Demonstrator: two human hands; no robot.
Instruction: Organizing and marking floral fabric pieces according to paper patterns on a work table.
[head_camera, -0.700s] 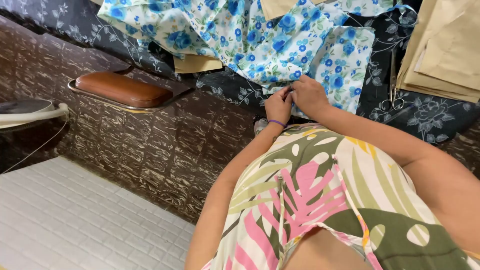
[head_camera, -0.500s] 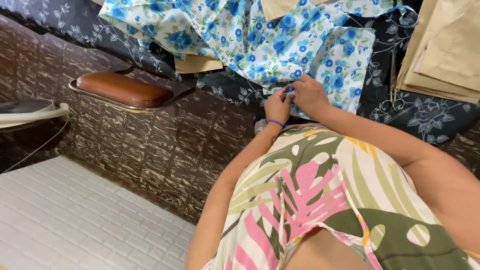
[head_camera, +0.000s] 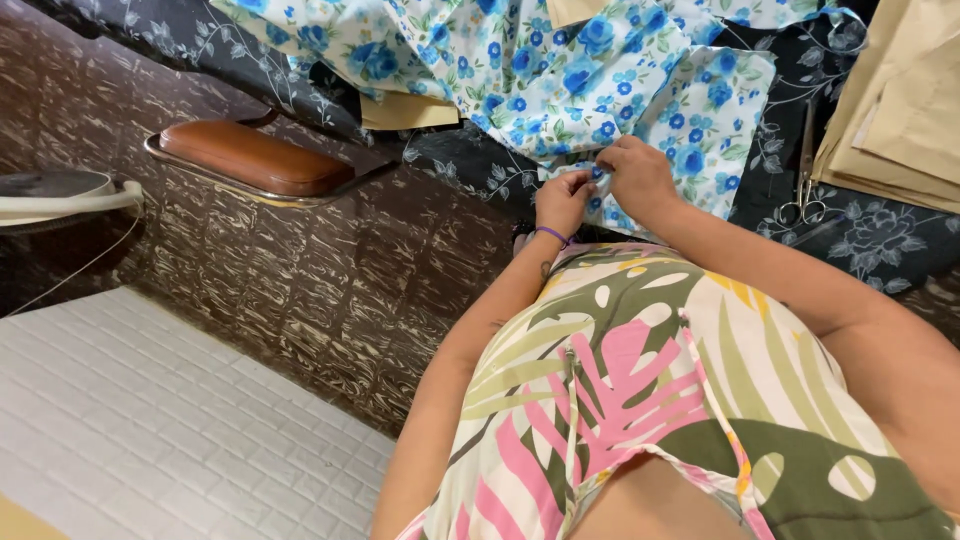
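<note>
Head-camera footage is filled at 12 o'clock by a white cloth printed with blue flowers (head_camera: 560, 70), which is spread in loose folds over a surface covered in dark floral fabric (head_camera: 870, 240). Its lower edge is gathered toward the person's body, where it is pinched between the fingertips of both hands. The left hand (head_camera: 563, 200) is held with the fingers curled and pressed together on the hem, a purple band being worn at its wrist. The right hand (head_camera: 640, 178) is set just beside it at 1 o'clock, knuckles up, its fingers closed on the same edge. Both forearms are angled inward from 5 and 7 o'clock across a leaf-patterned garment. A pair of scissors (head_camera: 803, 175) is laid on the dark fabric at 2 o'clock, near stacked tan paper pieces (head_camera: 900, 110) that are cut off by the frame. The exact point of the grip is hidden by the fingers, and whether anything small is held there cannot be told.
</note>
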